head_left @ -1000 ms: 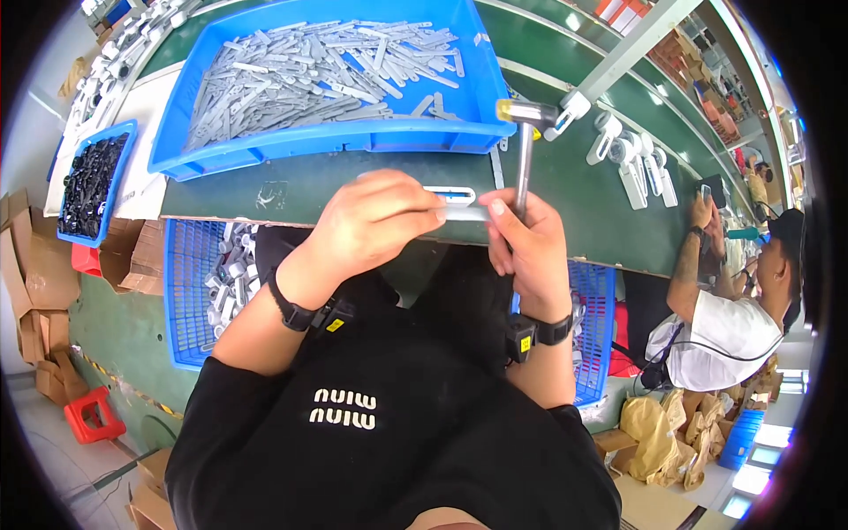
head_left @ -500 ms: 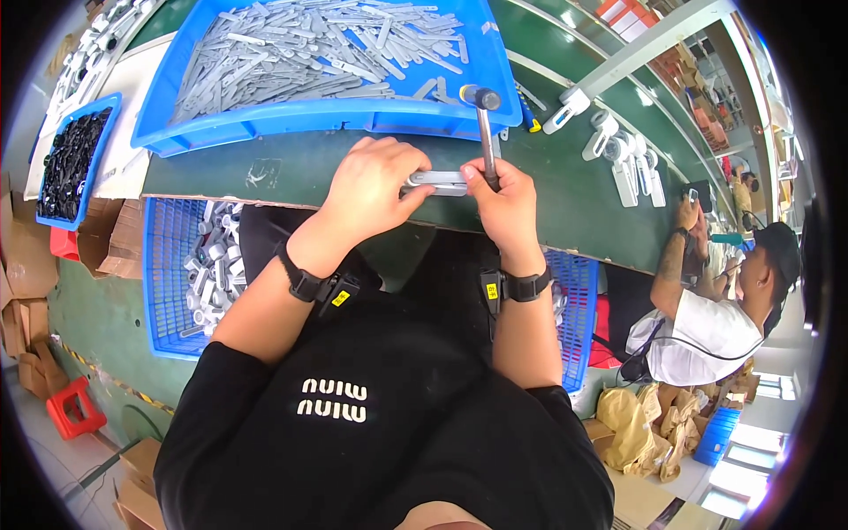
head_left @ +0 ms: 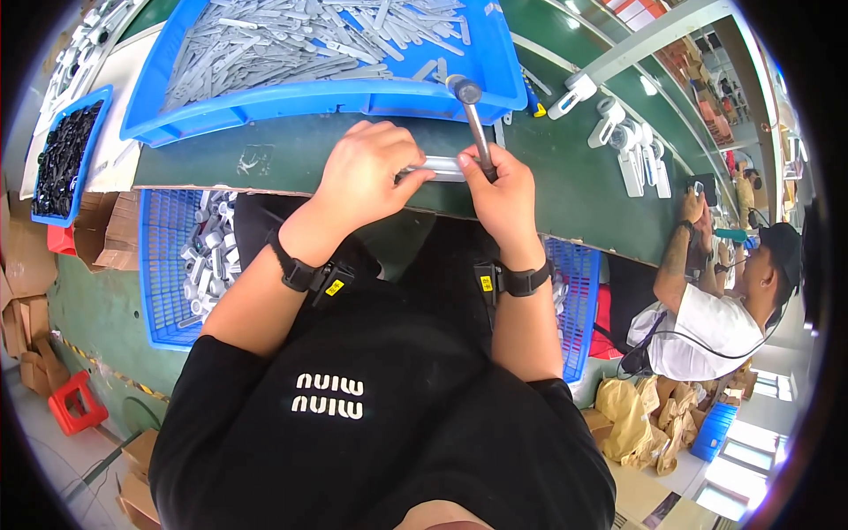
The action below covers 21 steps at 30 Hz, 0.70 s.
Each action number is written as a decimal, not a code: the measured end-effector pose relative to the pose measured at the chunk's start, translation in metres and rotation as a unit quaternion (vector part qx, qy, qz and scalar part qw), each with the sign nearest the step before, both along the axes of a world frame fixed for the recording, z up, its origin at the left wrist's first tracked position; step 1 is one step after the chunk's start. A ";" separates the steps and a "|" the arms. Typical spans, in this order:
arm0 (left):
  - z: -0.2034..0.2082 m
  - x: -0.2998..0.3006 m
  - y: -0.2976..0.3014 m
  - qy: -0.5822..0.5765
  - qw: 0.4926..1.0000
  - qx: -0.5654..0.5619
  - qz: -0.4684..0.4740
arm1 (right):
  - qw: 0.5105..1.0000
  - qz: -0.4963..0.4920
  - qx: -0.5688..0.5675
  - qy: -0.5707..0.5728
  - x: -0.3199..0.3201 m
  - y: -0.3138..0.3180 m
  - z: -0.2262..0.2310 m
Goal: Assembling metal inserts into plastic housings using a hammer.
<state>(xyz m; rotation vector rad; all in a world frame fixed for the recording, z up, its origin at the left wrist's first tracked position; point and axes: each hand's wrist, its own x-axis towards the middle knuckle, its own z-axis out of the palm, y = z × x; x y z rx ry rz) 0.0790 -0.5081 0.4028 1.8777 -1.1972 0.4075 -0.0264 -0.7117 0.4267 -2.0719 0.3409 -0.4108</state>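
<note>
Left hand (head_left: 367, 174) pinches slim, straight, pale-grey bar (head_left: 444, 168) by its left end, roughly level over green workbench (head_left: 299, 159) near front edge; right hand (head_left: 505, 199) holds other end, fingers also gripping tilted metal-shafted hammer (head_left: 477, 128).

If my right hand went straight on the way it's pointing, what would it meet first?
Probably the front wall of the blue tray; your right hand points toward it, though depth and height are hard to judge.
</note>
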 end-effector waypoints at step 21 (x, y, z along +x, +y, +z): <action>0.007 -0.026 -0.021 -0.077 0.993 0.084 0.040 | 0.998 -0.001 -0.056 0.024 0.002 -0.006 -0.007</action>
